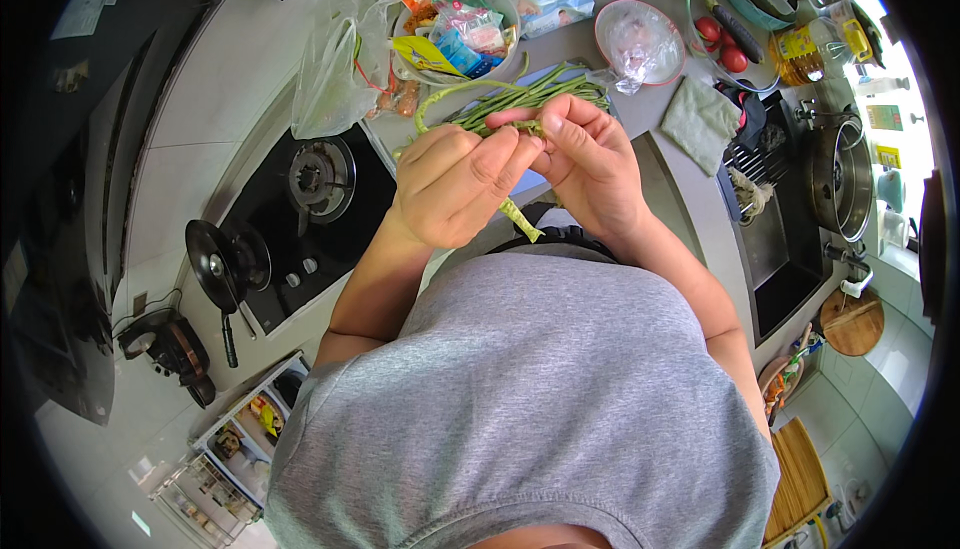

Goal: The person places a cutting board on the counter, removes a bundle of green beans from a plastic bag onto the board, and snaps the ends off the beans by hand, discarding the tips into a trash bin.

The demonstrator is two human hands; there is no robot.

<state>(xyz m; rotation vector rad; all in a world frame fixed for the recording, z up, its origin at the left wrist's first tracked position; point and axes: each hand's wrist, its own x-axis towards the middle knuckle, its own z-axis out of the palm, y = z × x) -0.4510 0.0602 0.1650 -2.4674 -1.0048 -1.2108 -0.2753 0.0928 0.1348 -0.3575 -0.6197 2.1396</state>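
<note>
My left hand [459, 183] and my right hand [592, 155] meet in front of my body, both pinching a yellow-green long bean [523, 220] with a bumpy surface. One end of it hangs below my left fingers. Between the fingertips only a short stretch of it shows; the rest is hidden by my left hand. Behind the hands, a pile of thin green long beans [559, 88] lies on a pale blue cutting board [530, 183]. A pale green strand [442, 97] curves behind my left hand; whether it joins the held bean, I cannot tell.
Left is a black gas hob [341, 219] with a wok lid [210, 264]. At the back stand a bowl of packets [512, 13], a plastic bag [330, 61], wet wipes [555, 5] and a film-covered bowl [639, 43]. Right are a cloth [697, 121] and a black sink [814, 279].
</note>
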